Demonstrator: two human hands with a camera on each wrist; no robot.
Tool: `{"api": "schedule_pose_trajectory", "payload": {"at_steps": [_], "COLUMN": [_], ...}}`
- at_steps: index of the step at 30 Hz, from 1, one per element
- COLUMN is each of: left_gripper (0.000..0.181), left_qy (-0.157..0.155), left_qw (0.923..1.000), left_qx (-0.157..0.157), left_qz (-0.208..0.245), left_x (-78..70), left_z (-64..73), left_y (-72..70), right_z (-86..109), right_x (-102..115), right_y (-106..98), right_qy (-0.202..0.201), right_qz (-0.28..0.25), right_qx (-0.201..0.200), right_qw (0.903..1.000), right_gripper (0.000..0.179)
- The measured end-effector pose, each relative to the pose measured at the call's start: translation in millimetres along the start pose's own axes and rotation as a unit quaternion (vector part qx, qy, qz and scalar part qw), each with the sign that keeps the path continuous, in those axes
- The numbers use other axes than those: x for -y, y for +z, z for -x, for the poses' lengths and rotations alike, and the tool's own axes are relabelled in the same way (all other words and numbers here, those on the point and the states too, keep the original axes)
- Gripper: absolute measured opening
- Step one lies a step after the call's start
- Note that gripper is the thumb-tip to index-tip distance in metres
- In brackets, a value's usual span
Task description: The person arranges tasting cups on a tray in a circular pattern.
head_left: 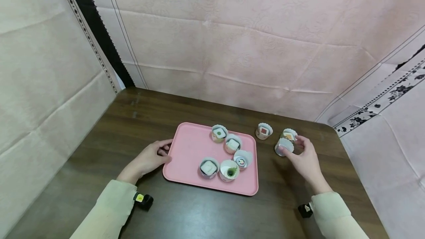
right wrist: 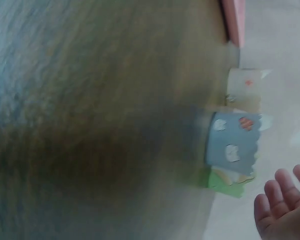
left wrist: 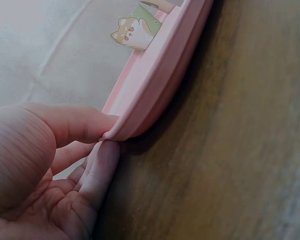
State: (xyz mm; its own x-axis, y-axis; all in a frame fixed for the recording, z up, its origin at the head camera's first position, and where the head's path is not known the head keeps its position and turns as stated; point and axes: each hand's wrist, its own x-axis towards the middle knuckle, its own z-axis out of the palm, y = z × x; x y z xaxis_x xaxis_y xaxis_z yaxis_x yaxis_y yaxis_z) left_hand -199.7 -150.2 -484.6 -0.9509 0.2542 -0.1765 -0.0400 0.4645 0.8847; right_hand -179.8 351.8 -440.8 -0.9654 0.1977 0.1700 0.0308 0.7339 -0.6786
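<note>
Left hand [head_left: 149, 161] is pinching the pink tray [head_left: 186, 154] by its rim. Right hand [head_left: 307, 158], unclenched, is apparently reaching for the blue cup [right wrist: 233, 140], right of the tray; pickup is likely requiring grip closure.

Light green sleeves [head_left: 111, 205], black wrist units [head_left: 146, 203]
On my remote feed I see broad, plain cuffs [head_left: 327, 204] and a small boxy unit at each wrist, the left bearing a yellow label [head_left: 139, 197], the right a pale patch [head_left: 307, 208].
</note>
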Motion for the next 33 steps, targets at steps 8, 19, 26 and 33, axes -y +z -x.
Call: {"api": "schedule_pose_trajectory", "payload": {"at_steps": [8,19,26,33], "left_gripper": [0.06,0.06,0.058,0.06], "left_qy": [0.011,0.02,0.018,0.019], "left_qw": [0.9999,0.9996,0.9997,0.9997], "left_qx": [0.001,0.007,0.009,0.005], "left_qz": [0.007,0.019,0.011,0.015], "left_x": [1.9,-4.7,-34.1,-6.9], "left_z": [0.5,3.4,19.8,4.9], "left_y": [-1.2,-0.8,-4.2,-0.6], "right_z": [-4.2,-10.1,-11.3,-13.8], "right_x": [-9.6,-11.2,-11.8,-13.2], "right_y": [5.1,15.1,18.4,24.7], "right_qy": [0.07,0.101,0.096,0.087], "right_qz": [0.002,0.042,0.044,0.054], "right_qx": [0.051,0.058,0.066,0.062], "right_qw": [0.9962,0.9923,0.9922,0.9928], "right_gripper": [0.088,0.09,0.09,0.088]}}
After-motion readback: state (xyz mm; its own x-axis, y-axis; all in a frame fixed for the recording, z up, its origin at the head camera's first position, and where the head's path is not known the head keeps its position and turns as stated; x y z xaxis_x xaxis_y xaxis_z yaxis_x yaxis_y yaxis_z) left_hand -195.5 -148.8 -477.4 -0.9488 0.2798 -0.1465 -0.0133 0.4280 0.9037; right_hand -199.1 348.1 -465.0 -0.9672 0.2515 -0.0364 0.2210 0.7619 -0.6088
